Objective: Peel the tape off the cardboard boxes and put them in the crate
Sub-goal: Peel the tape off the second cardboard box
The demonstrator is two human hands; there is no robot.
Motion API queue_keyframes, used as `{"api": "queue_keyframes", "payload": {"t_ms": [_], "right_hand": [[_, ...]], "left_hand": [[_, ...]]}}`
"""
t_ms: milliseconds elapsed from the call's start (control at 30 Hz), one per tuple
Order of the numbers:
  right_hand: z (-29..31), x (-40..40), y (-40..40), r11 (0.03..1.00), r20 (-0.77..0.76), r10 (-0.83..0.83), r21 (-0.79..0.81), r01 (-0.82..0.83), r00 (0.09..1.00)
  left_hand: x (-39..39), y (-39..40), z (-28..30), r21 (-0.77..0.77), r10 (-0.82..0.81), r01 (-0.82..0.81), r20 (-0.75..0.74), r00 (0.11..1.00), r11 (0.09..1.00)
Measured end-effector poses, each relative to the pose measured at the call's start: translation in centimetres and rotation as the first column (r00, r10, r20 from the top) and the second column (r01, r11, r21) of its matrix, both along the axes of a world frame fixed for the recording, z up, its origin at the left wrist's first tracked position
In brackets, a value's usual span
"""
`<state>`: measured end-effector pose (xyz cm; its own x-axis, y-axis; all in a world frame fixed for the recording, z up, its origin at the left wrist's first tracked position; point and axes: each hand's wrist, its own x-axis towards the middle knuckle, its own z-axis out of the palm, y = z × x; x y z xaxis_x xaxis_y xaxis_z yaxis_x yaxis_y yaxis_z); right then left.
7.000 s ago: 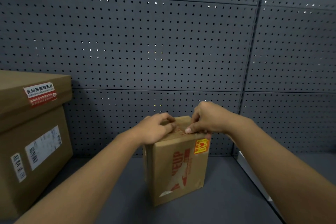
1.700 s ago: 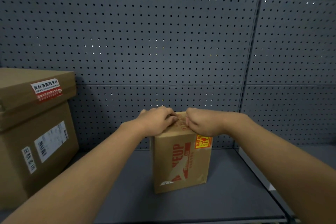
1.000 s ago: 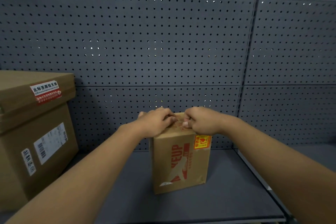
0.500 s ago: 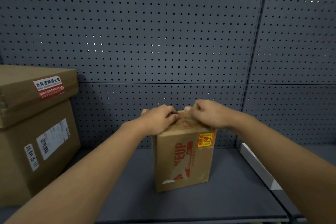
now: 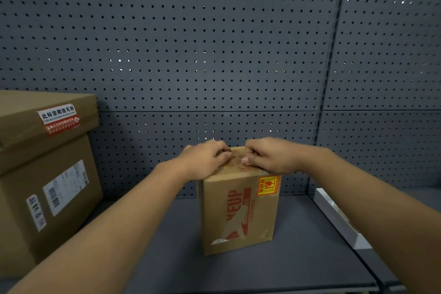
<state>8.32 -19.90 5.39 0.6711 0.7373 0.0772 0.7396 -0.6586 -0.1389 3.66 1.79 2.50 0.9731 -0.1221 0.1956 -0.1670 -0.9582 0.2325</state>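
A small brown cardboard box [image 5: 238, 212] with red print and a yellow sticker stands upright on the dark shelf [image 5: 298, 258]. Both hands lie on its top. My left hand [image 5: 202, 162] rests on the top's left side, fingers curled, thumb tip pressing the printed tape [image 5: 236, 162] along the seam. My right hand [image 5: 269, 157] has its fingers curled and its thumb and fingertips pinching at the tape near the middle. Whether a tape end has come loose is hidden by the fingers. No crate is in view.
A large brown cardboard box [image 5: 43, 174] with a lid, a red-and-white seal and a barcode label stands at the left on the shelf. A grey pegboard wall [image 5: 191, 55] closes the back. A white strip [image 5: 338, 217] lies along the shelf's right edge.
Both hands have stayed on the box top, fingers working at the tape seam with small shifts. The box has not moved; only the camera view has drifted slightly.
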Motion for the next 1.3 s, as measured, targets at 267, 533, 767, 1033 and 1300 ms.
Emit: {"api": "queue_keyframes", "payload": {"t_ms": [267, 533, 767, 1033, 1300], "right_hand": [[-0.1, 0.4, -0.8, 0.997, 0.166, 0.070, -0.030, -0.066, 0.984], [0.6, 0.3, -2.3, 0.879, -0.361, 0.060, 0.461, 0.122, 0.930], [1.5, 0.5, -1.8, 0.988, -0.233, -0.068, 0.116, 0.098, 0.970], [1.6, -0.3, -1.0, 1.000, -0.059, 0.001, 0.025, 0.000, 0.998], [-0.6, -0.6, -0.6, 0.995, 0.296, -0.096, 0.030, 0.091, 0.950]], "left_hand": [[0.1, 0.0, 0.1, 0.024, -0.013, 0.013, -0.019, 1.000, 1.000], [0.0, -0.1, 0.2, 0.010, -0.014, 0.015, -0.041, 0.999, 1.000], [-0.2, -0.3, 0.6, 0.052, -0.035, 0.037, -0.031, 0.999, 0.998], [-0.2, 0.0, 0.4, 0.055, -0.048, 0.047, 0.020, 0.999, 0.997], [-0.4, 0.4, 0.4, 0.034, -0.087, 0.087, 0.009, 0.996, 0.996]]}}
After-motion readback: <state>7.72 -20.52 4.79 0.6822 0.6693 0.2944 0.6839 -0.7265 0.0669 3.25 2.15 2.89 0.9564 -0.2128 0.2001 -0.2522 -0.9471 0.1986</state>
